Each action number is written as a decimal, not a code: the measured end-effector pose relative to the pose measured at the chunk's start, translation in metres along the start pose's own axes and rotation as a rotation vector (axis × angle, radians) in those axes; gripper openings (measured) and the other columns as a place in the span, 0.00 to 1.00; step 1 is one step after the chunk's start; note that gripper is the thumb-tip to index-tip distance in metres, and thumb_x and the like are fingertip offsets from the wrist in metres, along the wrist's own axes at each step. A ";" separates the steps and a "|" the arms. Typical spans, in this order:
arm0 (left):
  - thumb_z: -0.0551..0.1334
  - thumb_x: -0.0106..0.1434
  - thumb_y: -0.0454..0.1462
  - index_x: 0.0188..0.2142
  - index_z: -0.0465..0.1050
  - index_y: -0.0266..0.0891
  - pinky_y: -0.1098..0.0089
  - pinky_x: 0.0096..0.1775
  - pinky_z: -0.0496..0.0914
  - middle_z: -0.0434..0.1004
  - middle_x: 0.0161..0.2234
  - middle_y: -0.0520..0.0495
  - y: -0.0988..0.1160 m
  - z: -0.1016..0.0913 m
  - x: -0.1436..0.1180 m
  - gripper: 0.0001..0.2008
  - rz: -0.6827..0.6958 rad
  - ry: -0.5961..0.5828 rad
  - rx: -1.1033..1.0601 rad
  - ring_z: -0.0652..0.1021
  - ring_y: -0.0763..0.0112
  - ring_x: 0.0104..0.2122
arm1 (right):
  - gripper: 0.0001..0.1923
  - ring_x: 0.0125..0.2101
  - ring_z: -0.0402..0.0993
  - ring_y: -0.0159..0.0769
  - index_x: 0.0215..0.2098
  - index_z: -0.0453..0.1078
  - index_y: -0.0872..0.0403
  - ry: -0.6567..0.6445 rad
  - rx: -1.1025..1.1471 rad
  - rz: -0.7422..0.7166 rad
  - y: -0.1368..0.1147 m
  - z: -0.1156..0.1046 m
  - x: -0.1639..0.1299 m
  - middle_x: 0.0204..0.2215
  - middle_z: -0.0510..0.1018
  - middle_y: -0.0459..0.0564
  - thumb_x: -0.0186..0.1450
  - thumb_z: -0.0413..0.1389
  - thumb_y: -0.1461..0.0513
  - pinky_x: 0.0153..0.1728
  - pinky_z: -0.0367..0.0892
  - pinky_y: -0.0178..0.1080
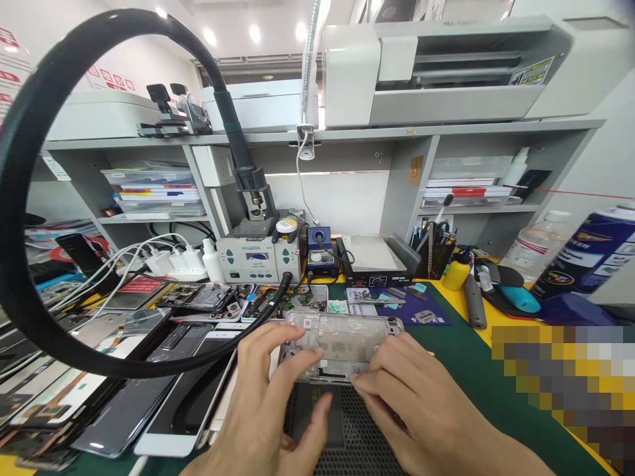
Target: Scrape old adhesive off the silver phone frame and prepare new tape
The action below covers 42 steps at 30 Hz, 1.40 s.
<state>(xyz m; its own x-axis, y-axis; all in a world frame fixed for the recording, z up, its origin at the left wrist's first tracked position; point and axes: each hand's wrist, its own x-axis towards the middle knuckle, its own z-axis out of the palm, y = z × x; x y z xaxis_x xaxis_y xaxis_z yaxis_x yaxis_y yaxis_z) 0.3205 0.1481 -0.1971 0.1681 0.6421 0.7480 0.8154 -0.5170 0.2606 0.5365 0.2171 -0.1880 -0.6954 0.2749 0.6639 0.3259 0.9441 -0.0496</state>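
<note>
**Two hands on a bare phone frame at a crowded repair bench**

The bench is covered by a dark green mat (461, 370) with yellow edging, under a grey shelf unit (397, 132) in a white, brightly lit room with round ceiling lights. White printers or similar machines stand on top of the shelf, and stacked trays and boxes fill its compartments.

Little writing can be read. Red and white signs hang on the far left wall, a yellow label sits on the big machine at upper right, and a blue spray can (590, 254) carries a printed logo; all are too small or blurred to make out.

The phone frame (337, 340) lies near the bench's front edge, above a black perforated pad (357, 436). The left hand (268, 403) pinches the frame's left side with fingers bent, thumb low beside a dark panel. The right hand (417, 396) presses its fingertips together on the frame's lower right edge.

A thick black hose (44, 119) loops across the left of the view from a grey rework station (258, 258), crossing rows of phones and screens (124, 370). Behind the frame stand a heating plate (374, 261), a tool cup (436, 251), a yellow bottle (456, 271) and a clear bottle (536, 248). The lower right corner is pixelated.
</note>
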 end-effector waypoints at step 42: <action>0.61 0.66 0.25 0.48 0.68 0.40 0.48 0.55 0.65 0.64 0.52 0.40 -0.017 0.010 -0.001 0.14 0.094 0.014 0.031 0.64 0.51 0.56 | 0.09 0.27 0.70 0.35 0.32 0.74 0.53 -0.101 0.329 0.421 -0.005 -0.008 0.007 0.27 0.72 0.46 0.64 0.56 0.71 0.28 0.63 0.36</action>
<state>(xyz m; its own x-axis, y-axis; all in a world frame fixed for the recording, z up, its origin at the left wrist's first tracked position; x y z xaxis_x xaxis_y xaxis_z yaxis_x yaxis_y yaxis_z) 0.3125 0.1620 -0.2081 0.2367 0.5833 0.7770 0.8130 -0.5568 0.1703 0.5351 0.2129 -0.1772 -0.6117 0.6421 0.4620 0.3827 0.7514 -0.5376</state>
